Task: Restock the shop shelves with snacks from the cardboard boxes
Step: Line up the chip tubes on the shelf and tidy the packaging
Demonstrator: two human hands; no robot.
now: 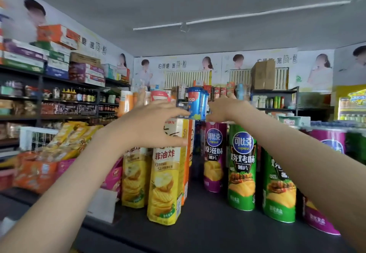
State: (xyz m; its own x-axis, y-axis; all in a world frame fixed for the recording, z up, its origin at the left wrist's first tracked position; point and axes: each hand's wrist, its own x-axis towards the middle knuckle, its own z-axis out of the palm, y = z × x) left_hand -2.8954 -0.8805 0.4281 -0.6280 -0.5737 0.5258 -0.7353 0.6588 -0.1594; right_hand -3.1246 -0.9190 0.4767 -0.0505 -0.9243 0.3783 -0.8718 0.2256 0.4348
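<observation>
Between the two hands stands a blue cup (195, 104), upright, with a second blue cup (206, 101) right behind it, both seeming to sit at the level of the box tops below. The left hand (154, 126) is spread wide, thumb low and fingers high, its fingertips just beside the cup's left side, and nothing visible is held in the span. The right hand (227, 110) points its fingers at the cup's lower right edge; whether they touch or pinch it cannot be told. The step in hand looks like setting or straightening this cup on top of the stock. The next move probably calls for a light, even squeeze from both sides, keeping the cup upright so it does not tip off its narrow perch. Only the letters "oo" can be read on the cup. Just under the left thumb, tall yellow boxes (164, 183) read "非油炸". Below the right wrist a purple can (214, 153) reads "可比克 copico 原滋味 薯片", and beside it a green can (242, 169) reads "可比克 copico 烧烤味 薯片", all on the dark shelf (208, 225). Far beyond the left hand, the wall poster (95, 48) reads "喝简醇"; well past the right hand sits a cardboard box (263, 74).
</observation>
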